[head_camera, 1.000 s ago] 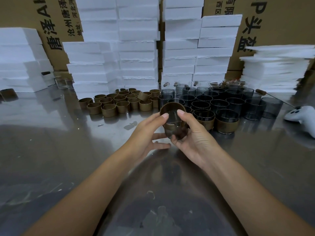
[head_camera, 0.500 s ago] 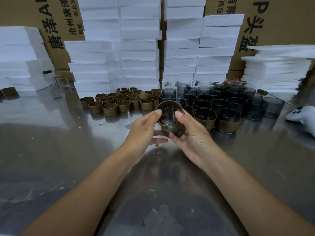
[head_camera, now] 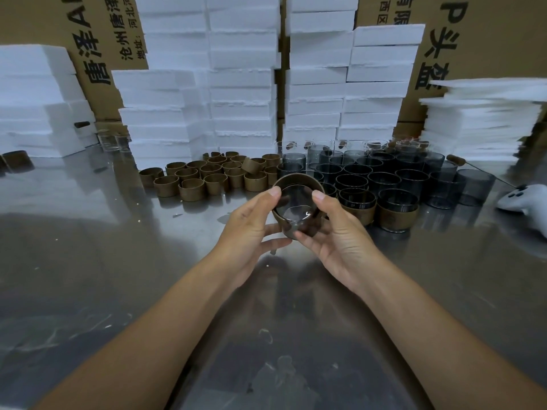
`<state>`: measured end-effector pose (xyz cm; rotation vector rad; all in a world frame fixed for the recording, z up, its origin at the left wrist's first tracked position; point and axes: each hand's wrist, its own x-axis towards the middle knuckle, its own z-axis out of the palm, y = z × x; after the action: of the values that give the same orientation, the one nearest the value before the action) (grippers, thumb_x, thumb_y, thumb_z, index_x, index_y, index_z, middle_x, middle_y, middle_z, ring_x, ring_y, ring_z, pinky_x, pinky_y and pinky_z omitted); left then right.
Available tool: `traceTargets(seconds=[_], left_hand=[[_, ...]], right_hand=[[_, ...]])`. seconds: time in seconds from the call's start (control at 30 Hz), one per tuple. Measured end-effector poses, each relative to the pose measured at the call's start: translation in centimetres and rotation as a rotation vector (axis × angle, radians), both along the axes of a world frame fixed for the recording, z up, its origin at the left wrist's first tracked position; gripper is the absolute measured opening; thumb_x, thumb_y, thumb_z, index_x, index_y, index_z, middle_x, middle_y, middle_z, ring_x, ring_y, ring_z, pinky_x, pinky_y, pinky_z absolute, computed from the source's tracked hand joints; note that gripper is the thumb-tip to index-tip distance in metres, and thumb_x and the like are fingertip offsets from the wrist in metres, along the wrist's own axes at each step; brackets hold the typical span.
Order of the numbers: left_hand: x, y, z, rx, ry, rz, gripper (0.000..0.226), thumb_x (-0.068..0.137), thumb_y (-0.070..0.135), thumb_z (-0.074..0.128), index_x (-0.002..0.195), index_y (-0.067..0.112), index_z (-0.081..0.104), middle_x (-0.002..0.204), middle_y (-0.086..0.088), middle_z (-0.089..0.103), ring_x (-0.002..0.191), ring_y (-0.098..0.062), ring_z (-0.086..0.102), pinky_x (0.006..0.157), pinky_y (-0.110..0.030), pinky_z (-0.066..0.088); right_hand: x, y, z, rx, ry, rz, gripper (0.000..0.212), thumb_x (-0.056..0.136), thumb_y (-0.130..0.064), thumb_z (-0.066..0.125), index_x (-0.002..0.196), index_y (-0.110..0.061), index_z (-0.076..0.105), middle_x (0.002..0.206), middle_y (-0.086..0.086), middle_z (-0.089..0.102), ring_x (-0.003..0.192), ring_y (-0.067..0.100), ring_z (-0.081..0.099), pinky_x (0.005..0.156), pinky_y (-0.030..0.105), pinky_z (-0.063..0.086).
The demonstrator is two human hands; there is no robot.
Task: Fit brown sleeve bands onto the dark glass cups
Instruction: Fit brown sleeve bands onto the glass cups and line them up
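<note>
Above the metal table (head_camera: 88, 261) I hold a dark glass cup (head_camera: 296, 207) with a brown sleeve band (head_camera: 296, 180) around it, its open mouth tilted toward me. My left hand (head_camera: 251, 229) grips its left side with the thumb on the rim. My right hand (head_camera: 337, 235) grips its right side, thumb also on the rim. Loose brown bands (head_camera: 213, 176) stand in a cluster behind on the left. Bare dark cups (head_camera: 384, 173) crowd the right, with two sleeved cups (head_camera: 398, 213) at the front of them.
White foam slabs (head_camera: 242, 84) are stacked high along the back in front of cardboard boxes (head_camera: 488, 34). More foam (head_camera: 479, 119) sits at the right and far left. A white controller (head_camera: 524, 199) lies at the right edge. A few clear glasses (head_camera: 114, 140) stand at the back left.
The cup with its band has risen slightly and tipped, so its mouth now faces me more. Both hands have kept their hold.
</note>
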<state>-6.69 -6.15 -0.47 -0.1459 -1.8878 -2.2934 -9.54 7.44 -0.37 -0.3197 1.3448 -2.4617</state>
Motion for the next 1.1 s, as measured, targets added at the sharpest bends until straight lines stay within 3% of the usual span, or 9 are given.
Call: traceTargets(seconds=[0.27, 0.37, 0.47, 0.63, 0.8, 0.93, 1.0, 1.1], left_hand=[[-0.5, -0.1, -0.2, 0.032, -0.046, 0.071, 0.026, 0.091, 0.041, 0.055, 0.084, 0.029, 0.077, 0.099, 0.002, 0.074, 0.08, -0.012, 0.067, 0.074, -0.025, 0.049], [-0.7, -0.1, -0.2, 0.077, -0.035, 0.068, 0.024, 0.083, 0.043, 0.063, 0.091, 0.024, 0.075, 0.103, 0.0, 0.074, 0.082, -0.01, 0.068, 0.076, -0.022, 0.048], [-0.8, -0.2, -0.2, 0.099, -0.021, 0.021, 0.028, 0.065, 0.047, 0.068, 0.082, 0.027, 0.078, 0.095, 0.003, 0.075, 0.081, -0.005, 0.069, 0.072, -0.016, 0.049], [-1.4, -1.2, -0.4, 0.154, -0.062, -0.041, 0.028, 0.059, 0.045, 0.072, 0.078, 0.025, 0.079, 0.094, 0.0, 0.075, 0.083, -0.006, 0.069, 0.074, -0.016, 0.052], [-1.6, -1.7, -0.7, 0.194, -0.044, -0.057, 0.042, 0.064, 0.037, 0.071, 0.099, 0.014, 0.071, 0.094, -0.002, 0.075, 0.083, -0.008, 0.07, 0.077, -0.017, 0.053], [-1.5, -1.8, -0.9, 0.181, -0.028, -0.099, 0.038, 0.067, 0.038, 0.07, 0.096, 0.013, 0.073, 0.097, -0.004, 0.075, 0.089, -0.01, 0.07, 0.076, -0.019, 0.053], [-1.5, -1.6, -1.0, 0.165, -0.017, -0.106, 0.045, 0.059, 0.045, 0.078, 0.093, 0.015, 0.077, 0.099, -0.005, 0.074, 0.091, -0.011, 0.07, 0.076, -0.019, 0.053], [-1.6, -1.5, -1.1, 0.146, 0.004, -0.12, 0.061, 0.039, 0.056, 0.088, 0.086, 0.018, 0.079, 0.095, -0.003, 0.075, 0.087, -0.009, 0.07, 0.074, -0.017, 0.053]], right_hand=[[0.0, -0.2, 0.1, -0.002, -0.031, -0.024, 0.039, 0.058, -0.034, 0.073, 0.095, -0.02, 0.07, 0.084, 0.003, 0.075, 0.074, 0.014, 0.072, 0.058, 0.024, 0.057], [0.0, -0.2, 0.2, -0.033, -0.061, -0.007, 0.03, 0.057, -0.035, 0.074, 0.077, -0.013, 0.076, 0.084, 0.006, 0.075, 0.075, 0.015, 0.073, 0.061, 0.024, 0.058], [-0.3, 0.1, 0.2, -0.003, -0.045, -0.001, 0.046, 0.057, -0.043, 0.071, 0.09, -0.01, 0.07, 0.087, 0.004, 0.076, 0.082, 0.014, 0.073, 0.069, 0.027, 0.06], [-0.4, 0.3, -0.4, 0.227, 0.05, -0.008, 0.049, 0.064, -0.057, 0.062, 0.096, -0.02, 0.072, 0.097, -0.004, 0.075, 0.101, 0.011, 0.068, 0.077, 0.029, 0.053], [-0.5, 0.2, -0.6, 0.25, 0.044, -0.04, 0.049, 0.067, -0.059, 0.057, 0.097, -0.023, 0.071, 0.095, -0.007, 0.075, 0.095, 0.006, 0.068, 0.079, 0.029, 0.049], [-0.5, 0.2, -0.4, 0.195, -0.01, -0.048, 0.042, 0.068, -0.057, 0.057, 0.09, -0.024, 0.071, 0.083, -0.011, 0.074, 0.088, 0.004, 0.068, 0.077, 0.028, 0.047], [-0.5, 0.2, -0.1, 0.129, -0.081, -0.049, 0.035, 0.073, -0.052, 0.059, 0.087, -0.022, 0.069, 0.07, -0.012, 0.07, 0.081, 0.005, 0.065, 0.071, 0.026, 0.045], [-0.4, 0.2, 0.2, 0.047, -0.173, -0.032, 0.03, 0.084, -0.045, 0.058, 0.093, -0.017, 0.067, 0.066, -0.007, 0.066, 0.076, 0.008, 0.06, 0.067, 0.025, 0.044]])
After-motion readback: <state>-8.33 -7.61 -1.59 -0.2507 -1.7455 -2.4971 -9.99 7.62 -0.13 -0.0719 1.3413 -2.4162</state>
